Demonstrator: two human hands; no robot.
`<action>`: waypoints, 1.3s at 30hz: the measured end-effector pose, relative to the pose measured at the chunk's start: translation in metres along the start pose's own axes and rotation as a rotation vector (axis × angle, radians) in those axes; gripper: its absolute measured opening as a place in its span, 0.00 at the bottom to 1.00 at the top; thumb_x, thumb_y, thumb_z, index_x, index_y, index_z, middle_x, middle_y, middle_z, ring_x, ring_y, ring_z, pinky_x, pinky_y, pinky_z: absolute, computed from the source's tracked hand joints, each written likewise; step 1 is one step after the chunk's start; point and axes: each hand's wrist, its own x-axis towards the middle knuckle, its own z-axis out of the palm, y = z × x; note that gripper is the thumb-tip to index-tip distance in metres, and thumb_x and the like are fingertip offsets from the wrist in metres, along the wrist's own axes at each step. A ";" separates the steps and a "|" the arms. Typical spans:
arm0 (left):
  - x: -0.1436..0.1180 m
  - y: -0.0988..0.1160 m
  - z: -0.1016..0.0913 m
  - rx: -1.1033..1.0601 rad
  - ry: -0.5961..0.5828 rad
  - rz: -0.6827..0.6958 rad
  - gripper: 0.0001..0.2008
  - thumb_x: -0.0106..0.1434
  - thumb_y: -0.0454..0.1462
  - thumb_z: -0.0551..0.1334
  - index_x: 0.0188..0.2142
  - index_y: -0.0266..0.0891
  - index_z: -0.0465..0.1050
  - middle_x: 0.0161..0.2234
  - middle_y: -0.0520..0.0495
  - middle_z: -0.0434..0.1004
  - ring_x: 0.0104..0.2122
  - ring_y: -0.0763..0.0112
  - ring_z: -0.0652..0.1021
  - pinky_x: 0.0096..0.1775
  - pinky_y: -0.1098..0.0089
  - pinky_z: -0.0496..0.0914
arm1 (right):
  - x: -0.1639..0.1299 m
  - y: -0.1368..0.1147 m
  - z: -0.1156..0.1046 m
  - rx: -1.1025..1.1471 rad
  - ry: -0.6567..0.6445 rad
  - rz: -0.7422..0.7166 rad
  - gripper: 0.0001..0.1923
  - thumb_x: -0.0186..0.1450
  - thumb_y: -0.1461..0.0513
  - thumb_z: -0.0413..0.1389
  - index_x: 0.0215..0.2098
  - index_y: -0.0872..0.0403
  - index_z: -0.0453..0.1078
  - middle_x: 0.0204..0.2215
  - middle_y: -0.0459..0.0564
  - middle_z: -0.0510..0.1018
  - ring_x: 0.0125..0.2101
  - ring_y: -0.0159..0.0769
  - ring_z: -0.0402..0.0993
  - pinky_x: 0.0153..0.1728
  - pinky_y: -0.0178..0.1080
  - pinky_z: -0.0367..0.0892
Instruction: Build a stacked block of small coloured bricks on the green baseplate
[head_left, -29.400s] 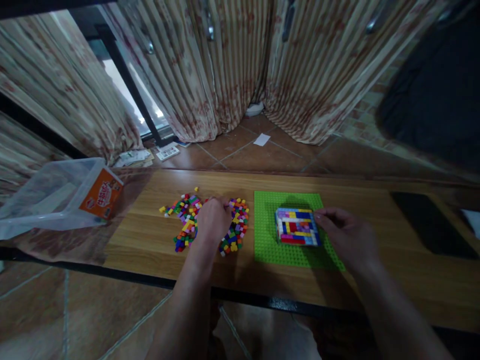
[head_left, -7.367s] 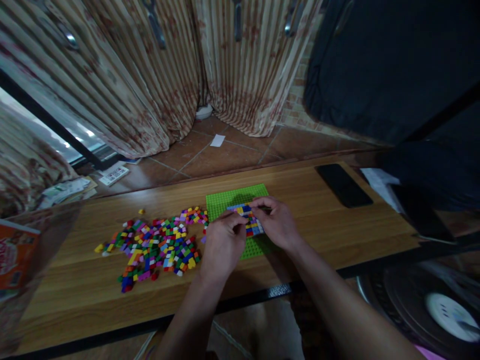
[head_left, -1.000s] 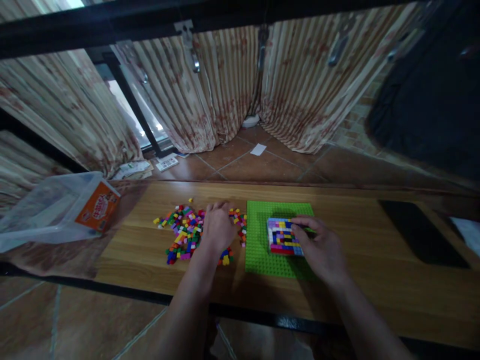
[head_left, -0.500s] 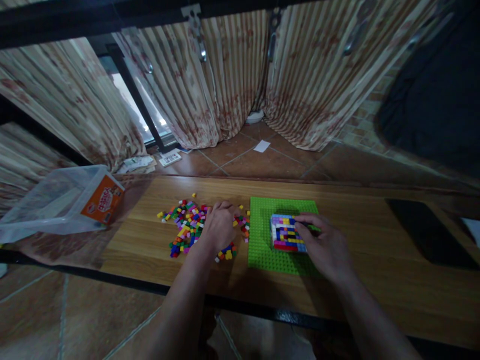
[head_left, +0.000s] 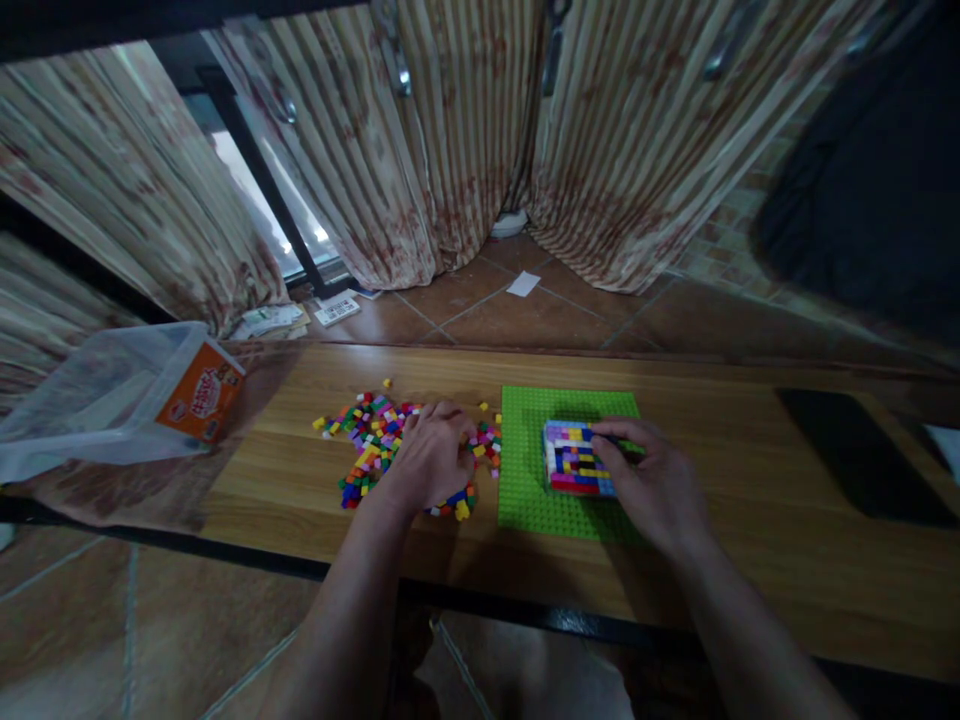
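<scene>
Left hand (head_left: pixel 430 462) rests curled on the loose bricks (head_left: pixel 375 445), prob. pinching one; right hand (head_left: pixel 651 485) grips the block build (head_left: pixel 574 459) on the green baseplate (head_left: pixel 525 500), just right of the pile.

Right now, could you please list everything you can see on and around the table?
table: one, wooden, across the front.
loose bricks: a heap, many colours, on the table left of the green plate.
green plate: one, studded, on the table at the middle.
brick block: one, many colours, on the green plate.
plastic box: one, clear with an orange label, at the table's left end.
phone: one, black, flat on the table at the right.
curtains: striped beige, behind the table.
papers: a few, on the tiled floor by the window.
left hand: on the loose bricks.
right hand: at the brick block's right side.
</scene>
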 end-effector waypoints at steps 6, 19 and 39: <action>0.000 0.006 0.003 0.018 0.024 -0.008 0.07 0.55 0.35 0.62 0.34 0.43 0.78 0.48 0.43 0.75 0.49 0.52 0.73 0.52 0.51 0.64 | 0.000 0.000 0.000 -0.007 0.004 -0.016 0.13 0.63 0.54 0.54 0.38 0.51 0.76 0.43 0.53 0.78 0.44 0.45 0.74 0.48 0.49 0.67; 0.004 0.011 0.007 0.030 0.036 0.047 0.06 0.56 0.33 0.61 0.32 0.42 0.77 0.49 0.43 0.77 0.52 0.52 0.72 0.53 0.51 0.64 | 0.001 -0.005 0.001 0.004 0.027 -0.061 0.10 0.63 0.57 0.53 0.36 0.50 0.76 0.40 0.52 0.79 0.43 0.44 0.75 0.48 0.48 0.68; 0.012 0.061 0.023 -0.931 0.052 0.093 0.05 0.62 0.36 0.62 0.36 0.39 0.77 0.34 0.48 0.81 0.35 0.69 0.81 0.39 0.70 0.75 | -0.013 -0.037 0.007 0.355 -0.094 -0.173 0.08 0.66 0.57 0.56 0.41 0.50 0.75 0.36 0.47 0.80 0.35 0.34 0.76 0.37 0.37 0.70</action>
